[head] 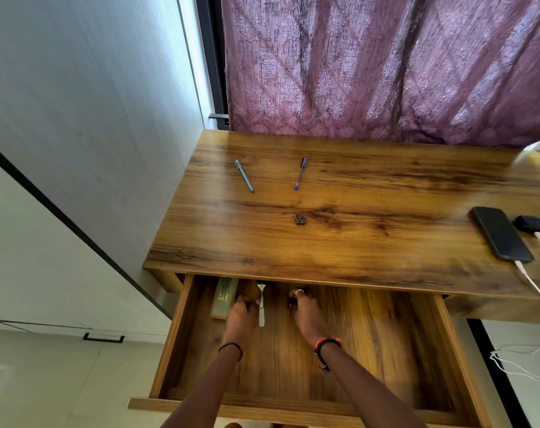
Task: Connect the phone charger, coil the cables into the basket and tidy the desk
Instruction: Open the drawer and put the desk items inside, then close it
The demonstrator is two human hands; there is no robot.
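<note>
The phone (501,233) lies on the desk (355,248) at right, its one white cable (531,282) cut off by the frame. Two pens lie far, teal pen (244,176) and blue pen (300,173). Left hand (241,315) and right hand (305,312) are blurred inside the drawer (451,350); their grips cannot be told.

Print on the green box (224,299) is unreadable.

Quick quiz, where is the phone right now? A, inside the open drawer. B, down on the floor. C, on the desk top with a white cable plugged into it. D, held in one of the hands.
C: the phone lies flat at the right end of the desk, with a white cable running from its near end.
</note>
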